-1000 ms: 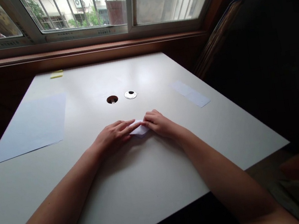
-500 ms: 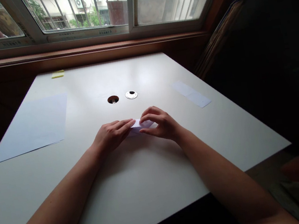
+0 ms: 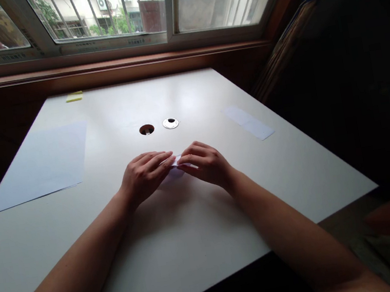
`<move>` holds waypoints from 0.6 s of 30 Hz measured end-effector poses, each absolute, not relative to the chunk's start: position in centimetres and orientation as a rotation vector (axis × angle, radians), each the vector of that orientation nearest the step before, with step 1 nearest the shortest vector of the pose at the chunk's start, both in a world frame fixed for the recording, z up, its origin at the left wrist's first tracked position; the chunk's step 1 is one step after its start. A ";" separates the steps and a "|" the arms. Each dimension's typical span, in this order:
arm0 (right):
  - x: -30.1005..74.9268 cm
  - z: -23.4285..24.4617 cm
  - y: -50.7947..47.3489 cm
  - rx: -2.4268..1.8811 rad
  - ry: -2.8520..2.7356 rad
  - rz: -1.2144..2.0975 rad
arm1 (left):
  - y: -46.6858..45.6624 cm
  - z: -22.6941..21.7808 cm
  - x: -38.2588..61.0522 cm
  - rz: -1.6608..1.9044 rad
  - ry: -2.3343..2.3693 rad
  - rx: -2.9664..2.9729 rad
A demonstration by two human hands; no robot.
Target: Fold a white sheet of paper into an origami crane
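Note:
A small folded piece of white paper (image 3: 176, 160) is held between my two hands, just above the middle of the white table (image 3: 196, 244). My left hand (image 3: 147, 173) pinches its left side, thumb underneath and fingers on top. On the right side my right hand (image 3: 203, 163) grips it with thumb and fingertips. The fingertips of both hands nearly meet, and most of the paper is hidden behind them.
Large white sheets (image 3: 40, 163) lie at the left edge. A creased paper strip (image 3: 249, 122) is on the right. Beyond my hands are a round cable hole (image 3: 147, 130) and its metal cover (image 3: 170, 123). Yellow sticky notes (image 3: 74, 96) lie at the far left, below the window (image 3: 103, 12).
My right hand's thumb and fingers have closed onto the paper and come nearer the left fingertips. The left hand's fingers have lifted and arched a little. Less of the paper shows.

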State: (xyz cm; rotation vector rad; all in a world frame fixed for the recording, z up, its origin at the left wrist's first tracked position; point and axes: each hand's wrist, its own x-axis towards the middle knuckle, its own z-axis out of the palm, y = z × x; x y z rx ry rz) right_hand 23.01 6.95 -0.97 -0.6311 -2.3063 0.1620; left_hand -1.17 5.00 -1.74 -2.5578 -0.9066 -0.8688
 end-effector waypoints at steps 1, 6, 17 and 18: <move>22.9 -1.0 6.9 -0.628 -2.304 0.161 | 4.9 -1.7 -1.1 -0.876 -0.893 -2.554; 22.8 -1.2 6.9 -0.650 -2.289 0.176 | 4.8 -1.7 -1.1 -0.894 -0.877 -2.581; 23.1 -1.1 6.8 -0.641 -2.279 0.174 | 4.7 -1.5 -0.9 -1.022 -0.807 -2.623; 23.1 -1.2 6.8 -0.643 -2.282 0.173 | 4.7 -1.5 -0.9 -1.026 -0.807 -2.626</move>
